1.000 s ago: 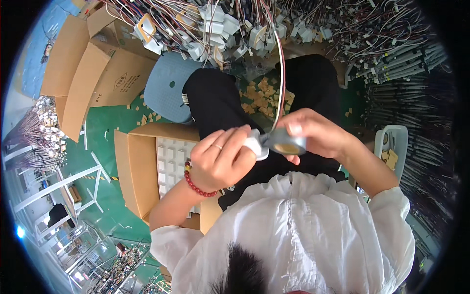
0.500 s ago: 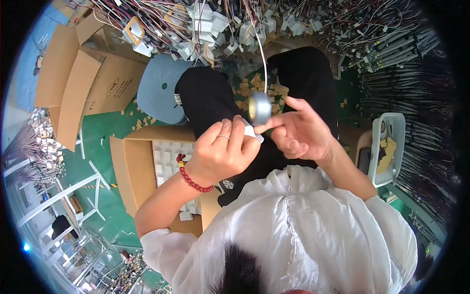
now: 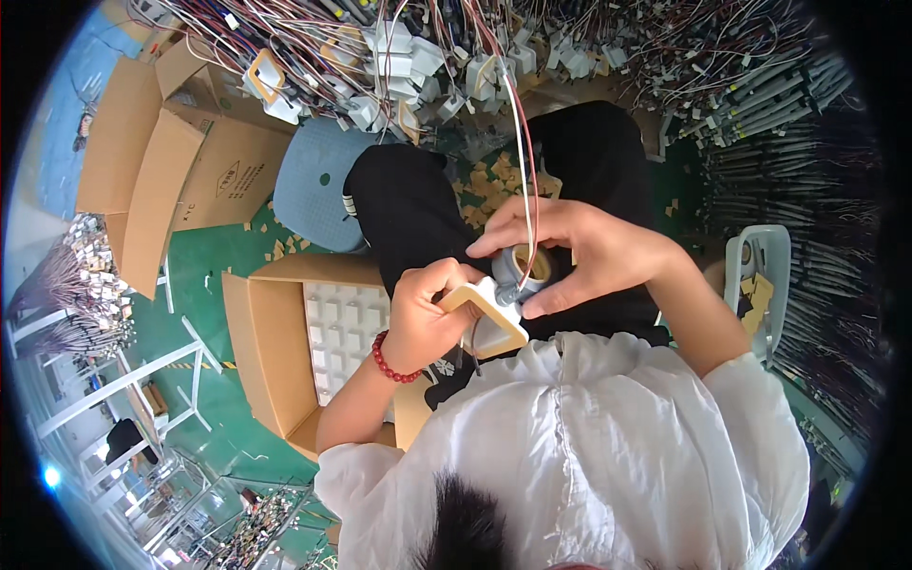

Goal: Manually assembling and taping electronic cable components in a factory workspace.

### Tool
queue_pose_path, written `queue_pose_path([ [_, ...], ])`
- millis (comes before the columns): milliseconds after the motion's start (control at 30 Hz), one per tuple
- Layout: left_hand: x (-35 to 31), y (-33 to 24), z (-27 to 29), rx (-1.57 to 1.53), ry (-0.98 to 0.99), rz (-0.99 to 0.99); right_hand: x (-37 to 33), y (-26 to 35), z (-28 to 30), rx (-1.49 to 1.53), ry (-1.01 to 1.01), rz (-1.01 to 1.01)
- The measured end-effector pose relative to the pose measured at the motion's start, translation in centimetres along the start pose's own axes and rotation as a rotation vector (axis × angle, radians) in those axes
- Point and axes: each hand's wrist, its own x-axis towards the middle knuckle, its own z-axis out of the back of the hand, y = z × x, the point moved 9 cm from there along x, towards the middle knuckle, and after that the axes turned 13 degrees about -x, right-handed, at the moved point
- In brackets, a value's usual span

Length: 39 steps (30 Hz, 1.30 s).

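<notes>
My left hand [image 3: 427,313] is closed on a white plastic housing [image 3: 510,314] with a tan rim, tilted so its hollow side shows. Curled around a roll of grey tape [image 3: 515,266] is my right hand [image 3: 608,252], its thumb near the housing's upper corner. The roll's core looks yellowish, and grey tape seems to run around the wires where they meet the housing. White and red-brown wires [image 3: 524,142] come down from the far bundle to that spot. Both hands are above my lap, and my fingers partly hide the roll.
At left, an open carton [image 3: 256,361] holds rows of white parts. Beyond it are a blue stool [image 3: 318,180] and a larger carton [image 3: 223,176]. Wire bundles with white housings [image 3: 404,57] fill the far side. A clear bin [image 3: 774,285] with tan pieces is at right.
The housing has turned, so its tan rim now shows. My right hand, earlier spread beside the blurred roll, has closed around it. The roll has come down nearer to me.
</notes>
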Motion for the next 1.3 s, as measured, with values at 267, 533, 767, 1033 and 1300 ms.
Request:
queue_pose_path([
  [267,-2.3,4.1,1.1,-0.3,-0.131,0.327,-2.5,-2.2,-2.1,0.528,0.207,-0.54],
  [533,-2.4,-1.5,0.2,0.399,-0.167,-0.129,-3.3,-2.7,-4.1,1.204,-0.16,-0.667],
  [767,-2.6,0.9,-0.4,-0.066,-0.118,0.159,-0.2,-2.7,-3.3,0.747,0.125,-0.234],
  [1033,-2.9,1.5,0.0,-0.015,-0.151,0.268,-2.3,-4.4,-4.0,0.557,0.346,-0.606],
  [1300,-2.0,1.5,-0.6,0.071,-0.134,0.197,-2.8,-7.2,-0.4,0.278,-0.139,-0.393],
])
